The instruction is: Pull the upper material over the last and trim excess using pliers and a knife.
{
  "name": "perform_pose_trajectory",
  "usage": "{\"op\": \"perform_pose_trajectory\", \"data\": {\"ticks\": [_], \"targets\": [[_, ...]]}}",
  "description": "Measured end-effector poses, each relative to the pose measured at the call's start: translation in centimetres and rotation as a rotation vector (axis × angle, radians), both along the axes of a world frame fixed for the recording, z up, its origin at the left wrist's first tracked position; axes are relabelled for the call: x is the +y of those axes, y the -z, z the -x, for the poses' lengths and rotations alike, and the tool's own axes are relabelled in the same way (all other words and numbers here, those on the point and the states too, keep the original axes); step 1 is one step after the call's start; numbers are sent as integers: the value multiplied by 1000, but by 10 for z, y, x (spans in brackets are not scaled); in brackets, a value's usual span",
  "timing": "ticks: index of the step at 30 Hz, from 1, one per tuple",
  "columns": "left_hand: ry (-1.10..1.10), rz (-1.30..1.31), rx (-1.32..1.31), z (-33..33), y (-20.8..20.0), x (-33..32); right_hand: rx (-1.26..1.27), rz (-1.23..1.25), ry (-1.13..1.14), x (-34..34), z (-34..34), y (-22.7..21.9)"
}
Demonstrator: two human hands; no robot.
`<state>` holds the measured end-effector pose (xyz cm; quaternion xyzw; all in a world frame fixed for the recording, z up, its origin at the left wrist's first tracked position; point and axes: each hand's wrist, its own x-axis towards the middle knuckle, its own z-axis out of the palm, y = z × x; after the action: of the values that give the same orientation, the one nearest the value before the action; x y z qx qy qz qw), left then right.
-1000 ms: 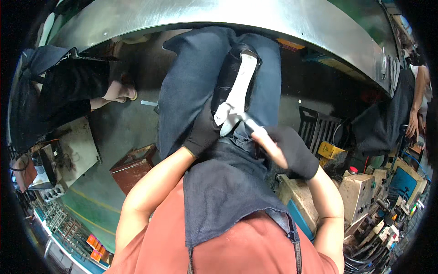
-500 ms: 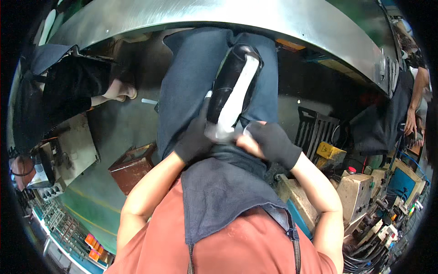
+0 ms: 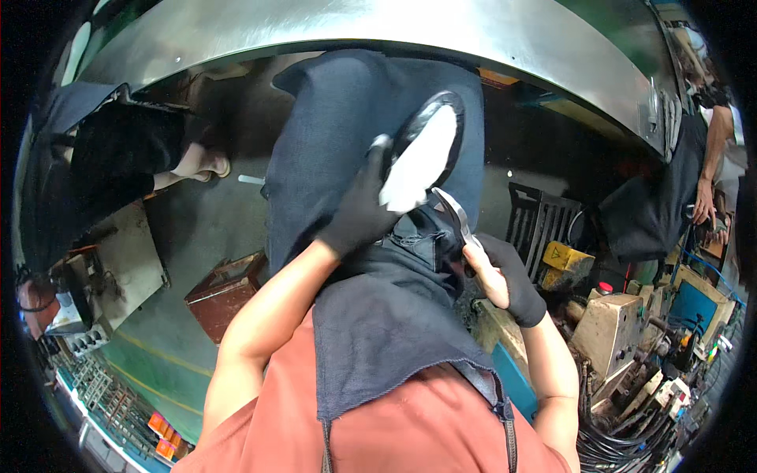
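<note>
A black shoe upper (image 3: 454,118) with its pale underside (image 3: 426,158) facing up rests on the dark apron over my lap, toe pointing away and to the right. My left hand (image 3: 364,193), in a black glove with bare fingertips, grips its near left side. My right hand (image 3: 509,276), gloved the same way, is closed around pincers (image 3: 453,214). Their bright metal head points up and left, close to the near end of the shoe. From this angle I cannot tell whether the pincers touch the shoe.
A steel bench edge (image 3: 331,25) curves across the far side. At the left stands a brown box (image 3: 225,299); at the right are a black slatted chair (image 3: 530,217), a yellow box (image 3: 568,264) and machinery (image 3: 611,335) with cables. Co-workers sit at both sides, one's hand (image 3: 704,203) visible at right.
The shoe has turned so more of its pale underside faces up. My right hand has drawn back to the right, bringing the pincers into clear view; my left hand has shifted up along the shoe.
</note>
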<state>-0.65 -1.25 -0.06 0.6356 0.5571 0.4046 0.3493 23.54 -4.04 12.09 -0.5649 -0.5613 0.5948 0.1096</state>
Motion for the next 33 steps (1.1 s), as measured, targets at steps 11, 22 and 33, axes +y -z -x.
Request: {"op": "perform_pose_trajectory", "data": {"ticks": [11,22,33], "targets": [[128,348,-213,12,-12,-30,-632,-408,-703,61,44,-12],[-130,49,-133,-19,-5,9,18,540,-409,93,-9,18],[117,570,-684,7,-28,40,-292,-748,-905,70,58,-38]]}}
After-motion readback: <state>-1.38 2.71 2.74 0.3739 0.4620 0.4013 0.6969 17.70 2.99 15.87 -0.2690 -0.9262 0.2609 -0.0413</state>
